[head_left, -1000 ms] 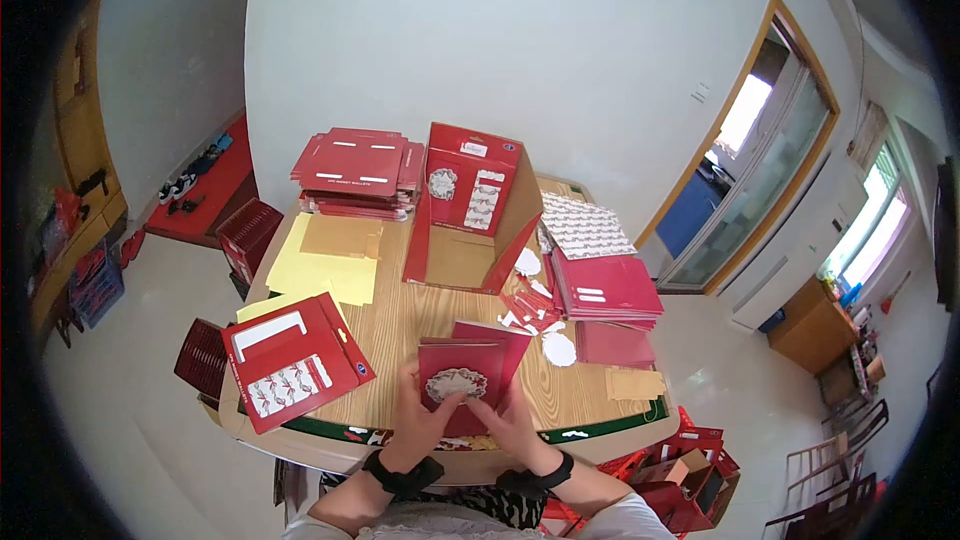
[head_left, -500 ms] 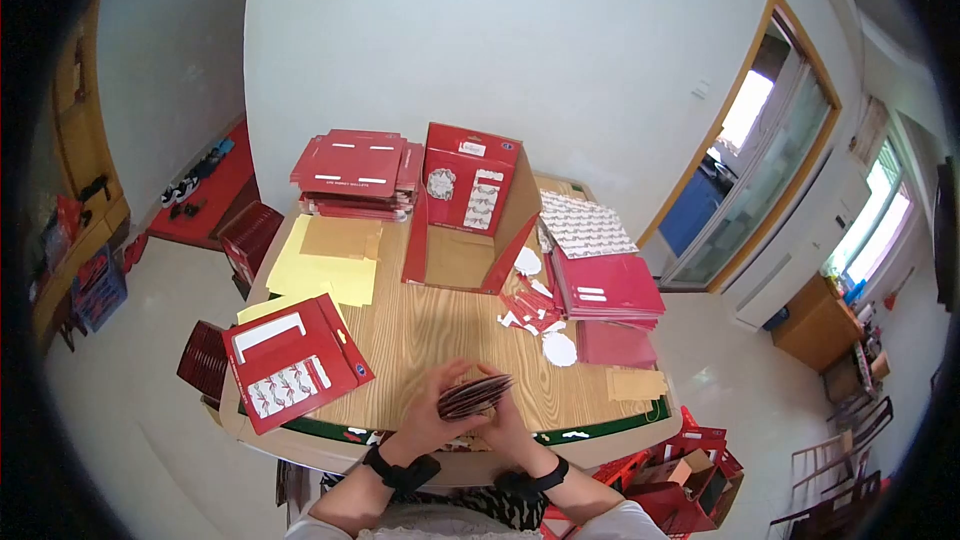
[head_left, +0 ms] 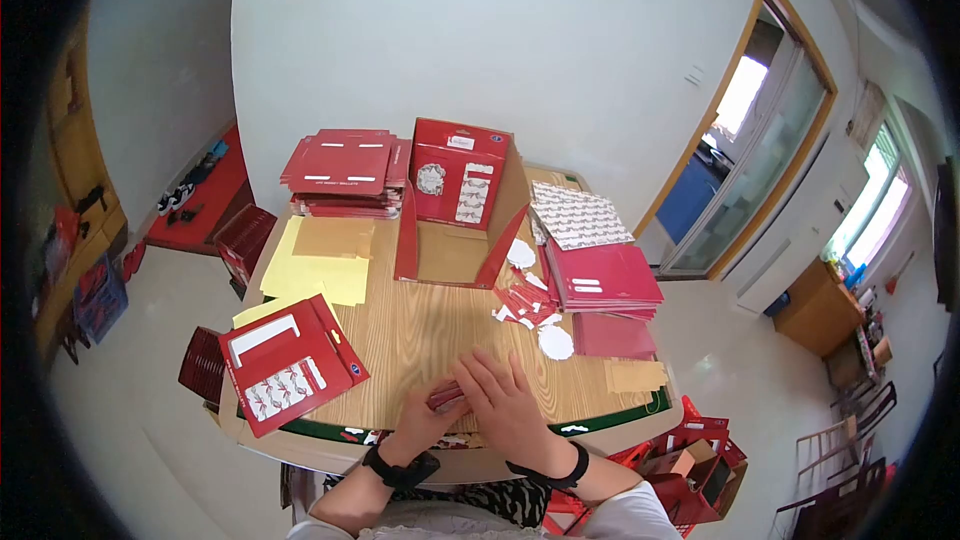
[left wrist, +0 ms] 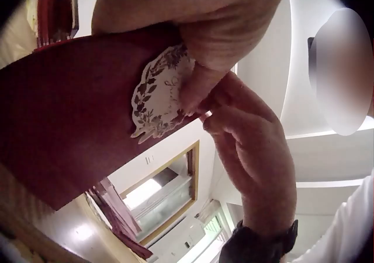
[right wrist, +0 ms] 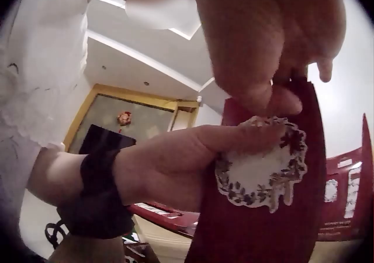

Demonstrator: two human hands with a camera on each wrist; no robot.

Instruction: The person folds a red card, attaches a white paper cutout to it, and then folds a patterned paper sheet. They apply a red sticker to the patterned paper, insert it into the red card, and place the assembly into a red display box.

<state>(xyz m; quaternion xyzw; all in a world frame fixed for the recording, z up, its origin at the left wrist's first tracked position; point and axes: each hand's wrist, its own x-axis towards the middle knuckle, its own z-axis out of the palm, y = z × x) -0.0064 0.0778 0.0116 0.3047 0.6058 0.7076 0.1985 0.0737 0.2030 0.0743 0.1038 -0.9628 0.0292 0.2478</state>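
Near the table's front edge, my left hand (head_left: 425,420) grips a thin stack of dark red card wallets (head_left: 447,396). Its thumb presses on a white wreath-shaped label (right wrist: 257,164) on the front wallet, as the right wrist view shows. My right hand (head_left: 505,405) lies across the upper side of the stack, its fingers stretched out and spread. From the left wrist, the broad red front (left wrist: 64,111) shows, with the right hand right at its edge. In the head view both hands hide most of the stack.
An open red display box (head_left: 490,275) stands at the table's back. To its left are stacked red cartons (head_left: 340,160) and yellow sheets (head_left: 320,260); a flat red package (head_left: 345,355) lies front left. At right are red wallets (head_left: 600,275), a patterned sheet (head_left: 575,215) and paper scraps (head_left: 528,302).
The wallets, first held with the label facing the camera, have been turned so their edges point up. My right hand has shifted from their side to lie across the top.
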